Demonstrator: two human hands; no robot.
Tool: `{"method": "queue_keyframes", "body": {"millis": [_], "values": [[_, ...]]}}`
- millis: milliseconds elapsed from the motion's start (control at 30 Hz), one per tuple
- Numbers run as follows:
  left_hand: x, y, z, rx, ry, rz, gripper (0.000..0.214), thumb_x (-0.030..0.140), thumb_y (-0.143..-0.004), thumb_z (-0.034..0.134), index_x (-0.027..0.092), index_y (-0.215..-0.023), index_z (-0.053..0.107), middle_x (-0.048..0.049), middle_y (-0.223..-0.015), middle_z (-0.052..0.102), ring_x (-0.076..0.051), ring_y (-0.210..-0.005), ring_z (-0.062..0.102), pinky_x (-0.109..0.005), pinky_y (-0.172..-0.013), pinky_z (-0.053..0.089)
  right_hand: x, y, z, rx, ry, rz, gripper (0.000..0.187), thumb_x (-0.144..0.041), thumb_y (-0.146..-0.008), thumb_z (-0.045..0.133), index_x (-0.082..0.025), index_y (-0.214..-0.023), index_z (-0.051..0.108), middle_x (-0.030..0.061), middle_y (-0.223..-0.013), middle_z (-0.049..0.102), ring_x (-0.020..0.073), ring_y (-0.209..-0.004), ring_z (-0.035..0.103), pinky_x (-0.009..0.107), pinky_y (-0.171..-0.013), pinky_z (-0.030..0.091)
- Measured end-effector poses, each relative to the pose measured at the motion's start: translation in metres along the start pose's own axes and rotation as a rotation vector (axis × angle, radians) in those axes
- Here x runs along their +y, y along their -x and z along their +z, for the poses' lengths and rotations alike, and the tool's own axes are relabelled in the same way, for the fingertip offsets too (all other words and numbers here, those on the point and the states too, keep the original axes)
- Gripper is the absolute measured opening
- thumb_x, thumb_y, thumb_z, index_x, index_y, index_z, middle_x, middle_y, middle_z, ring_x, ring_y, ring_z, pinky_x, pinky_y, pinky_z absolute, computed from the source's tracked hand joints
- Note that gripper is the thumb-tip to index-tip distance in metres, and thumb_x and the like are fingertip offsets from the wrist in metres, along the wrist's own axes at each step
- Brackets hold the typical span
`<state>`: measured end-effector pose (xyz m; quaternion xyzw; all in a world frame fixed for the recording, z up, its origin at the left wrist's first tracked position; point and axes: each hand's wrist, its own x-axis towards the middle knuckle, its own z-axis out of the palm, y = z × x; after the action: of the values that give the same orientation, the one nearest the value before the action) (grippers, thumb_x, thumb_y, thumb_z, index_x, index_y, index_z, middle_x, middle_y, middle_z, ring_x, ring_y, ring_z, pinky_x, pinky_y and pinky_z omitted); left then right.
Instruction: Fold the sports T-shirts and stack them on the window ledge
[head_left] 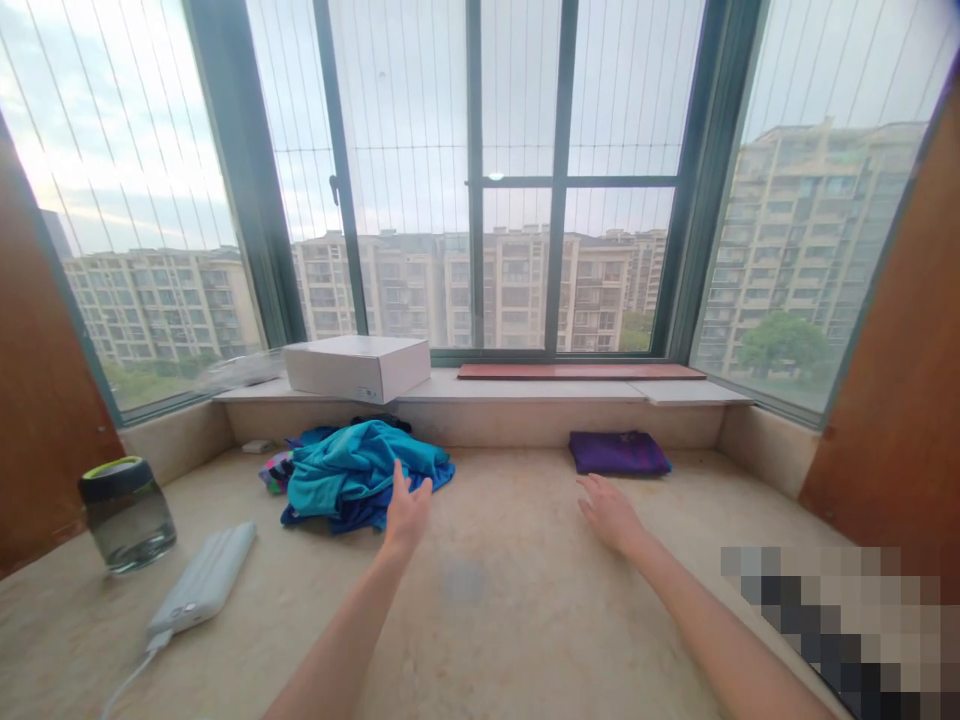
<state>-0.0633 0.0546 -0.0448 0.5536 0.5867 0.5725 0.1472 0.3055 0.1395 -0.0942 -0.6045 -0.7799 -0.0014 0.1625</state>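
Observation:
A crumpled heap of clothes lies on the stone sill at the left, with a teal garment (341, 470) on top and darker blue cloth (360, 517) showing beneath. My left hand (409, 510) is at the heap's right edge, fingers apart; whether it touches the cloth I cannot tell. Toward the right, a folded purple garment (619, 453) lies flat near the back wall. Just in front of it is my right hand (609, 512), fingers stretched out and holding nothing.
At the left stand a dark-lidded clear bottle (127, 515) and a white power bank (206, 580) with a cable. A white box (356, 368) rests on the ledge (517, 388) below the window. Beside it lies a reddish board (581, 372). The lower right corner is pixelated.

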Motion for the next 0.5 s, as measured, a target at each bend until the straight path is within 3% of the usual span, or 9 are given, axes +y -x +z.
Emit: {"method": "queue_keyframes", "body": {"millis": [67,133,233,300,400,500], "values": [[-0.016,0.009,0.016,0.017,-0.034,-0.001,0.052,0.030,-0.097,0.052,0.018,-0.147,0.044,-0.0195,-0.144,0.056,-0.030,-0.114,0.068,-0.051,-0.098,0.053,0.006,-0.021,-0.001,-0.013,0.045,0.067,0.052,-0.025,-0.098,0.047,-0.011,-0.149,0.049,0.0195,-0.154,0.048,0.0274,-0.144,0.043,0.036,-0.117,0.031],[-0.025,0.020,0.031,-0.046,-0.087,0.133,0.051,0.029,-0.094,0.051,0.018,-0.144,0.049,-0.0178,-0.143,0.059,-0.029,-0.116,0.067,-0.051,-0.102,0.052,0.012,-0.041,-0.001,-0.006,0.069,0.138,0.057,-0.030,-0.099,0.049,-0.008,-0.151,0.045,0.0232,-0.155,0.045,0.0301,-0.145,0.040,0.038,-0.117,0.030],[-0.024,0.037,0.043,-0.202,-0.182,0.351,0.038,0.028,-0.094,0.050,0.019,-0.129,0.063,-0.0136,-0.130,0.068,-0.028,-0.121,0.065,-0.049,-0.107,0.050,0.017,-0.067,0.001,0.001,0.104,0.254,0.067,-0.041,-0.098,0.052,-0.007,-0.154,0.039,0.0271,-0.156,0.040,0.0351,-0.145,0.040,0.044,-0.114,0.032],[-0.016,0.044,0.044,-0.275,-0.226,0.418,0.032,0.025,-0.096,0.048,0.020,-0.122,0.067,-0.0121,-0.121,0.071,-0.027,-0.116,0.066,-0.045,-0.103,0.053,0.017,-0.079,0.004,0.000,0.114,0.312,0.068,-0.045,-0.097,0.052,-0.008,-0.153,0.040,0.0283,-0.155,0.042,0.0373,-0.143,0.041,0.048,-0.111,0.034],[-0.006,0.047,0.040,-0.297,-0.261,0.470,0.030,0.020,-0.097,0.046,0.020,-0.117,0.068,-0.0118,-0.115,0.073,-0.025,-0.107,0.069,-0.040,-0.096,0.056,0.013,-0.091,0.006,-0.006,0.118,0.350,0.055,-0.039,-0.097,0.054,-0.009,-0.143,0.053,0.0295,-0.142,0.055,0.0397,-0.135,0.051,0.052,-0.106,0.037],[-0.003,0.044,0.036,-0.287,-0.294,0.514,0.030,0.017,-0.096,0.046,0.019,-0.114,0.069,-0.0113,-0.112,0.073,-0.025,-0.105,0.070,-0.039,-0.095,0.056,0.010,-0.093,0.001,-0.020,0.102,0.331,0.035,-0.022,-0.097,0.049,-0.008,-0.122,0.069,0.0273,-0.123,0.068,0.0378,-0.120,0.062,0.051,-0.103,0.037]]}}
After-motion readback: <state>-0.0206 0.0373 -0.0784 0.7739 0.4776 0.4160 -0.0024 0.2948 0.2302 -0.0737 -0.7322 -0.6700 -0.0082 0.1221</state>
